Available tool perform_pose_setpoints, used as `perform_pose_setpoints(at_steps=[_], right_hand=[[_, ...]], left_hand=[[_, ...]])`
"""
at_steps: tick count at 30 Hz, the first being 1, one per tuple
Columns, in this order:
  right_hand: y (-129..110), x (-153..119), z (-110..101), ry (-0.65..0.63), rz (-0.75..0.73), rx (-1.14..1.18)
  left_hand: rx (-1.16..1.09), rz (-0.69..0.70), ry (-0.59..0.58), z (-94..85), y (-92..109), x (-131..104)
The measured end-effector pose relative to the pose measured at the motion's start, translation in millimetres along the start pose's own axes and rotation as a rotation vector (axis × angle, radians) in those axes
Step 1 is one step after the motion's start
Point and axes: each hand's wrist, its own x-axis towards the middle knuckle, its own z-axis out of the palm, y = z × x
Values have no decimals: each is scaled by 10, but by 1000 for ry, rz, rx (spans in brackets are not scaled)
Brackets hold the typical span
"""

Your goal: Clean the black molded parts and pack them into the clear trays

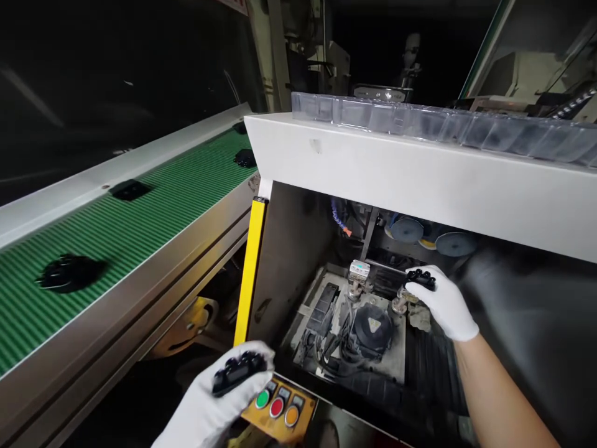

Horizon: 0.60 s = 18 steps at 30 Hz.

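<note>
My left hand [212,404], in a white glove, is closed around a glossy black part [237,371] with rounded bumps along its upper edge. It is beside a yellow button panel [298,423]. Inside the machine opening, my gloved right hand [445,305] grips a similar black knobbed part [421,279] just above the right-hand metal holder [400,303]. Whether that part touches the holder I cannot tell. On the left-hand holder [355,290] sits a small pale block [359,269]. A round black housing [372,330] lies between and below the holders.
A green ribbed conveyor belt [140,230] on the left carries several black parts [69,272]. A yellow upright bar [250,270] edges the opening. Two grey discs [407,229] hang at the back of the cabinet. Clear plastic trays [396,118] rest on the white hood [373,155].
</note>
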Motion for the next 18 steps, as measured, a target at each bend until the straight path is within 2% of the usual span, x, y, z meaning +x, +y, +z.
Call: perform_pose_setpoints(at_steps=[5,9,13,16,18], right_hand=[[12,114,70,-158,5,215],[48,142,141,-157,-7,279],[84,122,146,-167,-30,231],[106,107,140,-183,-3,237],[123,100,141,-180,15,248]], left_hand=[[35,236,-158,441,588,331],[-61,404,-293,844,880,731],[-183,491,-447,1299,1027,1200],[-200,446,-632,1575,1036,1474],[-175,412,-748,1683,1019,1582]])
